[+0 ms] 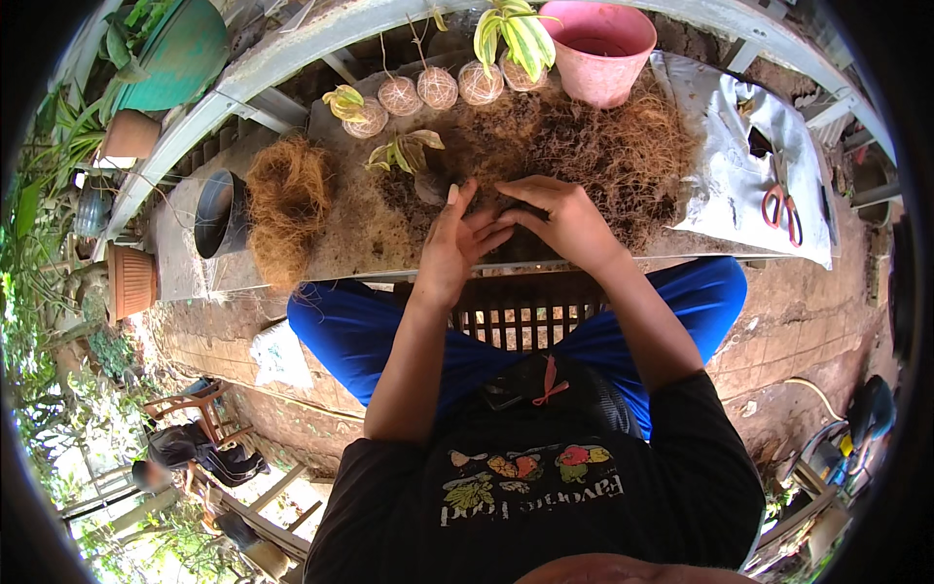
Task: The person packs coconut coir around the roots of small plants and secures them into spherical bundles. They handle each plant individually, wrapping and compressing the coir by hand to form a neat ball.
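Observation:
My left hand (460, 237) is over dark soil near the table's front edge, palm up with fingers spread. My right hand (558, 215) faces it, thumb and fingers curved; a dark bit may lie between them, but I cannot tell if it is held. Just left of my fingertips lies a small plant with variegated leaves (405, 152), its dark root clump (432, 188) on the soil. Beyond, several string-wrapped fibre balls (438, 87) stand in a row, some bearing leaves or stems. Brown fibrous potting mix (609, 168) is heaped on the right.
Coconut fibre (288, 204) and a black pot (219, 212) are on the left. A pink pot (602, 55) stands at the back. Red-handled scissors (781, 201) lie on a white plastic bag (730, 175) at right. A person (179, 449) is in the lower left background.

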`<state>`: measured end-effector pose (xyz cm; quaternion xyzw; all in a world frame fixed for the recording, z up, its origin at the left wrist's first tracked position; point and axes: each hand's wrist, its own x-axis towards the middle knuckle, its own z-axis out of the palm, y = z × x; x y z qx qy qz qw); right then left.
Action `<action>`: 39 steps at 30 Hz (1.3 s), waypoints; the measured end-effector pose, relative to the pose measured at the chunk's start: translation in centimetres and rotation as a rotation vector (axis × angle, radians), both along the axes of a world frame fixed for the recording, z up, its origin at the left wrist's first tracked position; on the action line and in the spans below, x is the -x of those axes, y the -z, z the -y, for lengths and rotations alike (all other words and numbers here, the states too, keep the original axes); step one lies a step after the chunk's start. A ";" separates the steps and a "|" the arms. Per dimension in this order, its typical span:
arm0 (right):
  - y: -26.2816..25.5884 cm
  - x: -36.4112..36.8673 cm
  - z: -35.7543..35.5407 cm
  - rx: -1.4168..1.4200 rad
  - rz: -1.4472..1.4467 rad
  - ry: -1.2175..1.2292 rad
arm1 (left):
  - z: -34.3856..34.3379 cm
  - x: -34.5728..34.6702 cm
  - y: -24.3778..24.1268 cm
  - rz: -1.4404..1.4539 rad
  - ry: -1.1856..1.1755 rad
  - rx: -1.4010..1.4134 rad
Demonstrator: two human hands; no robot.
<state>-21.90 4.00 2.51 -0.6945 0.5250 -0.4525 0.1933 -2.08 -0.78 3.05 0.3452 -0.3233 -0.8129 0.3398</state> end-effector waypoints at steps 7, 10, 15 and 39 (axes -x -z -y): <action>-0.3 1.6 0.4 -0.026 0.095 0.083 | 4.2 -3.5 -0.5 1.176 -0.240 0.823; -1.2 1.3 0.3 -0.139 0.219 0.088 | 5.9 -3.1 0.1 1.371 -0.199 0.811; -1.8 0.9 0.0 -0.170 0.273 0.079 | 6.9 -1.8 0.6 1.572 -0.011 0.764; 0.2 -2.6 -0.2 -0.099 0.609 0.103 | -0.4 0.7 -1.4 0.741 -0.167 1.302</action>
